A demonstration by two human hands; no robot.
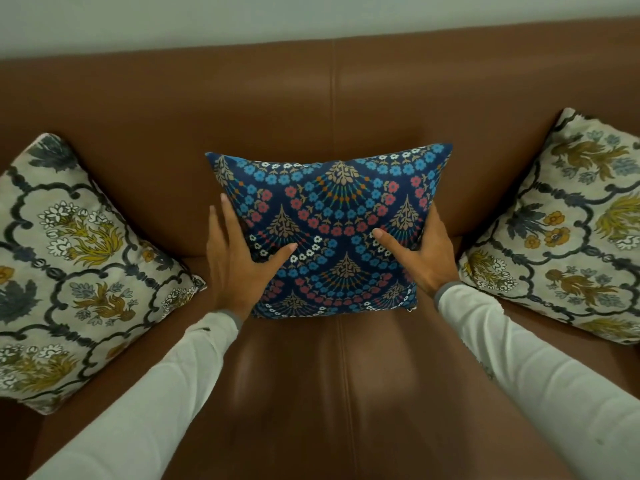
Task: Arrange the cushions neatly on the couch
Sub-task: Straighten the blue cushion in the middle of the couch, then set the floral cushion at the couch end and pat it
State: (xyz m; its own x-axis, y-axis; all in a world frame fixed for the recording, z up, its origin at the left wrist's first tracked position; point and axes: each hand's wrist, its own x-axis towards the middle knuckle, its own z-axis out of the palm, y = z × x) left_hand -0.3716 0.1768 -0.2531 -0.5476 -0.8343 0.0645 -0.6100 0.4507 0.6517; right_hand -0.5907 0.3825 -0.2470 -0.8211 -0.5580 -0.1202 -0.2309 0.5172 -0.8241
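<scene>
A dark blue cushion with red, blue and white flowers stands in the middle of the brown leather couch, leaning against the backrest. My left hand holds its left edge, thumb on the front and fingers stretched along the side. My right hand grips its right edge, thumb on the front, fingers hidden behind. A cream floral cushion leans at the couch's left end. A matching cream floral cushion leans at the right end.
A pale wall rises behind the backrest. Bare brown seat lies in front of the blue cushion, between my two white sleeves. A seam runs down the couch's middle.
</scene>
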